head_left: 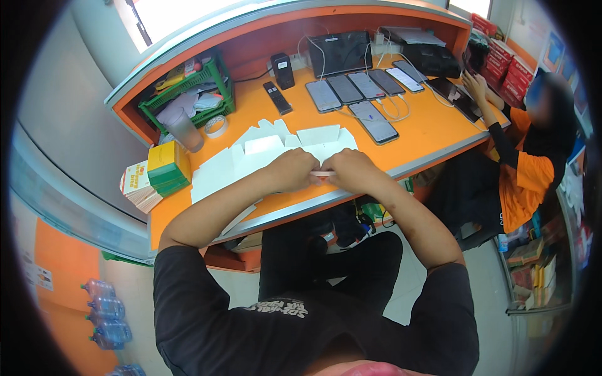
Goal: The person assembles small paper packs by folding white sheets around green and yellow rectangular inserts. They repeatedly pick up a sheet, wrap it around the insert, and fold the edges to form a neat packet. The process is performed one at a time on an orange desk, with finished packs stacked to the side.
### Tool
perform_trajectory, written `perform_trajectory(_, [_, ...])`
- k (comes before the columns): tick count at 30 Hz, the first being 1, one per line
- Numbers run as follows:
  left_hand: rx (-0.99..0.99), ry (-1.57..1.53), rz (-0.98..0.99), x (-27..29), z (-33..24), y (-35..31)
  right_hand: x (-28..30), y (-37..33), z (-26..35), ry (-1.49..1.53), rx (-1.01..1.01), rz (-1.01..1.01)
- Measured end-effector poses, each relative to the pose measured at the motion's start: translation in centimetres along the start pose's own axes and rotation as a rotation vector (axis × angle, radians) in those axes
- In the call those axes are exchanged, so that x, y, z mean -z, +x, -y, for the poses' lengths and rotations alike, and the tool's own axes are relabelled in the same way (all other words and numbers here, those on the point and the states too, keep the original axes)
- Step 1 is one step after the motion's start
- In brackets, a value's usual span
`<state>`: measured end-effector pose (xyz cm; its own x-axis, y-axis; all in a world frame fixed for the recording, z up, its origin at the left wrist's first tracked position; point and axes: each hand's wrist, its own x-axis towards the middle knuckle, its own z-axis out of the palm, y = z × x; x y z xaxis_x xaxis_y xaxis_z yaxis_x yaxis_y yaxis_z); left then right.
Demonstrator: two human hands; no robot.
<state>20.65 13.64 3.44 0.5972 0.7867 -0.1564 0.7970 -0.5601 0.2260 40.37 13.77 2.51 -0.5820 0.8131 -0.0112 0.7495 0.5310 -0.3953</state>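
left hand (295,170), right hand (351,170) curled closed, gripping white cardboard (251,152)

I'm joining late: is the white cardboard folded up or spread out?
Mostly spread out: the white cardboard lies broad across the orange counter, though some flaps appear raised near the left hand.

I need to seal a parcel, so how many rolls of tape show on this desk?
1: the pale roll of tape lies right of the clear cup and left of the white cardboard. Others may be hidden in the green rack.
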Motion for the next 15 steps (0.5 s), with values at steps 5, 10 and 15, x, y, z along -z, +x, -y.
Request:
perform_trajectory(5, [-0.025,0.034,0.013,0.3,0.2,0.4,1.0,0.1,-1.0,0.003,0.075,0.078])
perform_trajectory(10, [-0.038,0.151,-0.043,-0.8,-0.5,0.1,1.8,1.8,-0.6,-0.079,0.129,0.206])
perform_trajectory(15, [0.016,0.132,0.115,0.8,-0.5,1.3,1.8,3.5,-1.9,-0.006,0.034,0.233])
